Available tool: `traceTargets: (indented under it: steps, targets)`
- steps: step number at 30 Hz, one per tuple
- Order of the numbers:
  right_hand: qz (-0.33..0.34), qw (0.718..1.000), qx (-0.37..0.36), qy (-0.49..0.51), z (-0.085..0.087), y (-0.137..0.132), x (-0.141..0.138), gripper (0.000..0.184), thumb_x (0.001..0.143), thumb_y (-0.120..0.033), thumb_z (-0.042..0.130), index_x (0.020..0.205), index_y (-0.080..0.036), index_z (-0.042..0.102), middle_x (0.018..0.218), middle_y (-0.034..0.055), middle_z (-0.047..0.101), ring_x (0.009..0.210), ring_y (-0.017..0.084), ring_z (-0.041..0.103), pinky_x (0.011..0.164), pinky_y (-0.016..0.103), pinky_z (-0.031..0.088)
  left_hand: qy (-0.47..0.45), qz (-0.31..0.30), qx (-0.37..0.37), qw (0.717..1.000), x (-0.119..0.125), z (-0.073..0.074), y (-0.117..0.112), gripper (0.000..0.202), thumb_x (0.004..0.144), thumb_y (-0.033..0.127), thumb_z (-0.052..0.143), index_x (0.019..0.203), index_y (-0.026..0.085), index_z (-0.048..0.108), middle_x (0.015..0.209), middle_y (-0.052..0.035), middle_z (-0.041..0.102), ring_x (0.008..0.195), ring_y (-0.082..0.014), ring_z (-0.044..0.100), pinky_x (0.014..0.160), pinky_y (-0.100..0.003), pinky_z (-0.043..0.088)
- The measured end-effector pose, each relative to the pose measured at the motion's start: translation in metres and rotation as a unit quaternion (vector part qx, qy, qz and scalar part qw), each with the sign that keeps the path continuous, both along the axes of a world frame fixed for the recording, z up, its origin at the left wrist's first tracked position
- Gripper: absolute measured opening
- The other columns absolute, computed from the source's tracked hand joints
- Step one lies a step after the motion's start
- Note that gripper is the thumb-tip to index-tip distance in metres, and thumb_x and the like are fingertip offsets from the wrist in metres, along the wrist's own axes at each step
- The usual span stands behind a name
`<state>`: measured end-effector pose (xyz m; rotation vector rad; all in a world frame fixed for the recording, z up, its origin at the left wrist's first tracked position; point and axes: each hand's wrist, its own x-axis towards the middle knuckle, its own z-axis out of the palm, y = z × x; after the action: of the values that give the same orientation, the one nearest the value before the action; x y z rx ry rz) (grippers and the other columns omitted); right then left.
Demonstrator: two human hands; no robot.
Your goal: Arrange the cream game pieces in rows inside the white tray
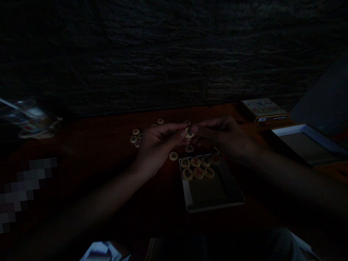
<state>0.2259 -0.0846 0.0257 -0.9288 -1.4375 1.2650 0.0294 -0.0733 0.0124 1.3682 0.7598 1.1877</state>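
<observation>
My left hand [161,143] and right hand [224,134] together pinch one piece [189,133], just beyond the box [188,196] holding seven others [198,173]. I take this as the placing step; filling the second row's gap would call for a level, one-handed release.

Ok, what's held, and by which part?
A round, pale game piece with a black character, held at opposite edges by the left hand and right hand.
</observation>
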Motion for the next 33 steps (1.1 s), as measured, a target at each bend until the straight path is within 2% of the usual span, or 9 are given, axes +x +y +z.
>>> traceTargets:
  steps: [5, 11, 16, 20, 24, 29, 33]
  targets:
    - [-0.012, 0.999, 0.002, 0.031, 0.000, 0.000, 0.000, 0.034, 0.072, -0.044, 0.092, 0.096, -0.020, 0.085, 0.085, 0.0051, 0.081, 0.068, 0.013, 0.070, 0.066, 0.026, 0.059, -0.063, -0.021, -0.044, 0.997, 0.000, -0.001, 0.001, 0.023, 0.080, 0.028, 0.088, 0.100, 0.019, 0.083, 0.101, -0.0069, 0.083, 0.087, -0.0192, 0.080, 0.088, -0.033, 0.065]
    - [-0.006, 0.999, 0.022, 0.023, -0.003, 0.001, 0.001, 0.037, 0.068, -0.037, 0.095, 0.099, -0.021, 0.084, 0.089, 0.0051, 0.082, 0.069, 0.015, 0.072, 0.067, 0.028, 0.060, -0.072, -0.021, -0.078, 0.994, 0.001, 0.008, -0.001, 0.022, 0.076, 0.024, 0.089, 0.096, 0.016, 0.083, 0.099, -0.0091, 0.082, 0.087, -0.0207, 0.080, 0.086, -0.034, 0.065]
    - [-0.030, 0.990, 0.127, -0.055, -0.006, -0.002, 0.003, 0.033, 0.075, -0.035, 0.092, 0.103, -0.021, 0.083, 0.097, 0.0057, 0.082, 0.085, 0.020, 0.077, 0.080, 0.032, 0.061, -0.061, -0.028, -0.078, 0.995, 0.000, 0.006, -0.001, 0.023, 0.077, 0.025, 0.090, 0.097, 0.017, 0.082, 0.102, -0.0083, 0.082, 0.087, -0.0196, 0.080, 0.083, -0.031, 0.065]
    - [-0.074, 0.960, 0.215, -0.166, -0.004, -0.008, 0.004, 0.027, 0.081, -0.031, 0.087, 0.107, -0.023, 0.083, 0.095, 0.0040, 0.081, 0.081, 0.019, 0.076, 0.076, 0.030, 0.059, -0.052, -0.035, -0.075, 0.995, -0.001, 0.003, 0.000, 0.025, 0.075, 0.026, 0.091, 0.096, 0.018, 0.080, 0.100, -0.0063, 0.082, 0.085, -0.0177, 0.079, 0.081, -0.030, 0.065]
    - [-0.083, 0.943, 0.249, -0.204, -0.002, -0.011, 0.004, 0.028, 0.086, -0.034, 0.082, 0.112, -0.023, 0.081, 0.090, 0.0039, 0.081, 0.074, 0.018, 0.074, 0.069, 0.028, 0.057, -0.051, -0.047, -0.089, 0.994, 0.000, 0.005, 0.000, 0.027, 0.076, 0.031, 0.091, 0.094, 0.016, 0.079, 0.097, -0.0076, 0.082, 0.087, -0.0197, 0.078, 0.081, -0.032, 0.065]
    - [-0.087, 0.934, 0.281, -0.202, -0.003, -0.011, 0.005, 0.034, 0.090, -0.036, 0.078, 0.122, -0.023, 0.078, 0.095, 0.0055, 0.080, 0.077, 0.017, 0.072, 0.070, 0.028, 0.056, -0.063, -0.116, -0.145, 0.980, 0.001, 0.008, 0.000, 0.029, 0.085, 0.038, 0.083, 0.095, 0.012, 0.079, 0.091, -0.0112, 0.081, 0.082, -0.0208, 0.079, 0.080, -0.033, 0.065]
    - [-0.074, 0.926, 0.305, -0.209, -0.004, -0.010, 0.007, 0.037, 0.091, -0.036, 0.077, 0.126, -0.023, 0.076, 0.092, 0.0047, 0.076, 0.075, 0.015, 0.068, 0.067, 0.027, 0.054, -0.071, -0.152, -0.169, 0.971, 0.000, 0.007, 0.001, 0.025, 0.085, 0.033, 0.083, 0.095, 0.011, 0.079, 0.090, -0.0109, 0.081, 0.080, -0.0202, 0.079, 0.079, -0.032, 0.065]
